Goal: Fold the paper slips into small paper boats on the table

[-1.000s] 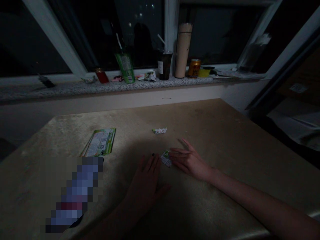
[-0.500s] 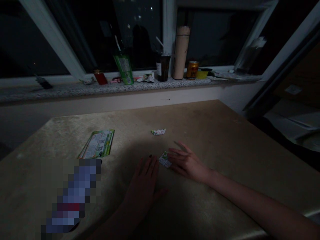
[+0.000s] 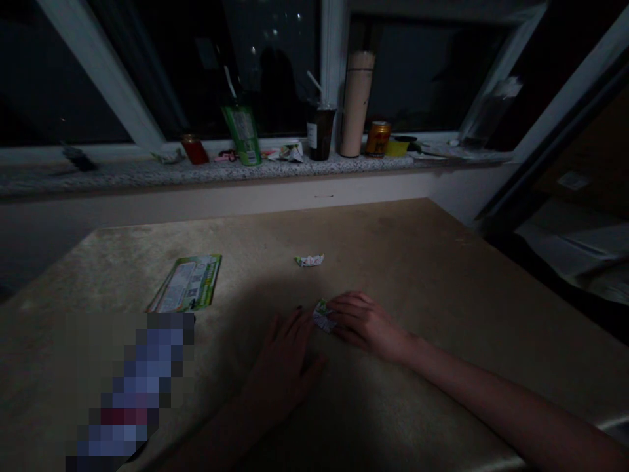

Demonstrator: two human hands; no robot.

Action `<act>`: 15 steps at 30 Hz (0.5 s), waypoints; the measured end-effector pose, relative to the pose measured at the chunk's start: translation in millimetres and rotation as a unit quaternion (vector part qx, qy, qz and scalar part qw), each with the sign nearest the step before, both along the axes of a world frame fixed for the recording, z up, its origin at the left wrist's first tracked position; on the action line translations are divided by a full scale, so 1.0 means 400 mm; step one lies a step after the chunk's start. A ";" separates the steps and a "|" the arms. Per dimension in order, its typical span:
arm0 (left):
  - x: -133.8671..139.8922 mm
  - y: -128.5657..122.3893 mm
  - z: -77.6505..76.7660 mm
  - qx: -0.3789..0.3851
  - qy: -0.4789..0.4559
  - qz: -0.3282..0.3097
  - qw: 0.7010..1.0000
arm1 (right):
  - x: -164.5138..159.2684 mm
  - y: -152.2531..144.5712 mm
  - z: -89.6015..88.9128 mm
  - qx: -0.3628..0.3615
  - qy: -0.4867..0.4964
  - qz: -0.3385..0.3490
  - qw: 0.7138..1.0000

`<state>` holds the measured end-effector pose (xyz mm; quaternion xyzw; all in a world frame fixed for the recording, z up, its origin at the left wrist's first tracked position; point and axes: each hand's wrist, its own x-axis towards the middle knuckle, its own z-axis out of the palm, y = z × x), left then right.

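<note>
A small piece of folded paper (image 3: 323,317), green and white with print, lies on the table between my hands. My right hand (image 3: 366,321) has its fingers close together over the paper's right edge, gripping it there; the thumb is hidden. On the left, my left hand (image 3: 285,360) rests palm down in shadow, fingers stretched out and thumb apart. Its fingertips are beside the paper's left corner; whether they touch it is too dark to tell. Farther back sits a small folded paper boat (image 3: 309,261) in similar green and white paper.
Green-and-white printed sheets (image 3: 189,285) lie at the left of the table (image 3: 393,249), behind a pixelated bluish object (image 3: 142,380). Along the windowsill (image 3: 171,172) stand a green cup (image 3: 243,134), a dark cup (image 3: 320,134), a tall flask (image 3: 357,105) and an orange can (image 3: 378,139).
My right hand's fingers, spread with the index raised before, have come down and together over the paper's edge. My left hand stays nearly in place. The view shifts slightly.
</note>
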<state>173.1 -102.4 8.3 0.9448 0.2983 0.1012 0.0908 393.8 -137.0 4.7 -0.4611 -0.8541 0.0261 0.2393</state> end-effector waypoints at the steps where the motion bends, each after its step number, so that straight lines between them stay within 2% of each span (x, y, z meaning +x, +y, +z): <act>1: 0.000 -0.001 -0.002 -0.014 -0.016 0.001 1.000 | 0.000 0.001 0.001 -0.005 0.005 0.000 1.000; 4: -0.001 -0.005 -0.004 -0.075 -0.090 0.017 0.993 | 0.000 0.006 0.002 -0.017 0.023 -0.003 1.000; 9: -0.004 -0.014 0.007 -0.209 -0.186 0.055 0.958 | -0.008 0.012 0.003 -0.041 0.095 -0.013 0.995; 15: -0.003 -0.019 0.006 -0.203 -0.205 0.025 0.957 | -0.030 0.020 0.004 -0.047 0.212 -0.041 0.975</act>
